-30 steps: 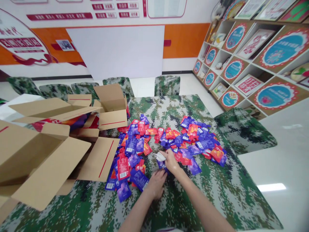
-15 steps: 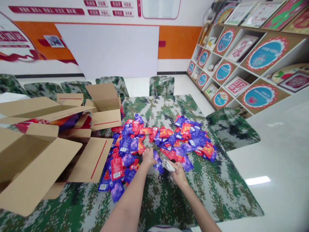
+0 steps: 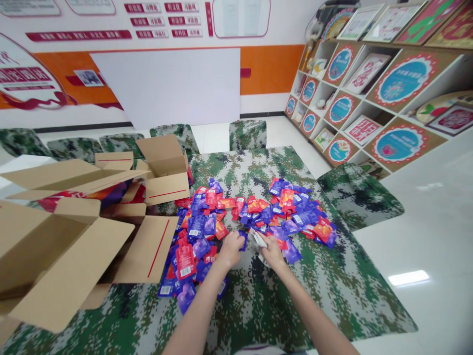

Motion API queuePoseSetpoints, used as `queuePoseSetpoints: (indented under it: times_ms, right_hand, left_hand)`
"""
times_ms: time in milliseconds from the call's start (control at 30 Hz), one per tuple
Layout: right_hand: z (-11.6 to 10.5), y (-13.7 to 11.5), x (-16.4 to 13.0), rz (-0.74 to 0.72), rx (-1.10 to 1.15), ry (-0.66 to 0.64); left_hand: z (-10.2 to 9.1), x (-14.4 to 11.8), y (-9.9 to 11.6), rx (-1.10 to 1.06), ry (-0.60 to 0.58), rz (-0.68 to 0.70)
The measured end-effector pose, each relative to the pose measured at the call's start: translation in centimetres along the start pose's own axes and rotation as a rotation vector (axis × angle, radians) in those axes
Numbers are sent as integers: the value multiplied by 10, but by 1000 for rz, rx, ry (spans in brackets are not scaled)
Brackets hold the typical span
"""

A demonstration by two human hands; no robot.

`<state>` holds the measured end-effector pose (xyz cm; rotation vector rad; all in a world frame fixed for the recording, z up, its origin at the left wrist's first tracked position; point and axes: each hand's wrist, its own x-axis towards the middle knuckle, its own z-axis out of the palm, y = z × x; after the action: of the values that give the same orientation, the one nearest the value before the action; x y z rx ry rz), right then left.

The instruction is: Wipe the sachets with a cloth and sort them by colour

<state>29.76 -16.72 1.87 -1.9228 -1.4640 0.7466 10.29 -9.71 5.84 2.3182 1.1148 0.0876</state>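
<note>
Item: L hand point(image 3: 231, 249), curled at purple packet point(image 3: 243, 240), mid-table — pinching or just steadying, I can't tell. Item: R hand point(image 3: 272, 252), grasping white cloth point(image 3: 256, 240), bunched, prob. so one grip holds it. Item: left heap point(image 3: 185, 261) by open cartons point(image 3: 76, 273), right heap point(image 3: 306, 218) nr right edge of camo table point(image 3: 258, 305) — gap betw., I judge, gives hands room. Carton flaps splayed, prob. for easy reach.
</note>
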Motion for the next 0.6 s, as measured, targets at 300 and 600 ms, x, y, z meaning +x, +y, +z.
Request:
queuePoseSetpoints:
  times_ms: [300, 600]
  right_hand:
    - [10, -48, 17, -233, -107, -135]
    - [55, -55, -12, -246, -255, -404]
  left_hand:
    - [50, -56, 0, 57, -30, 42]
    - [85, -72, -15, -6, -127, 43]
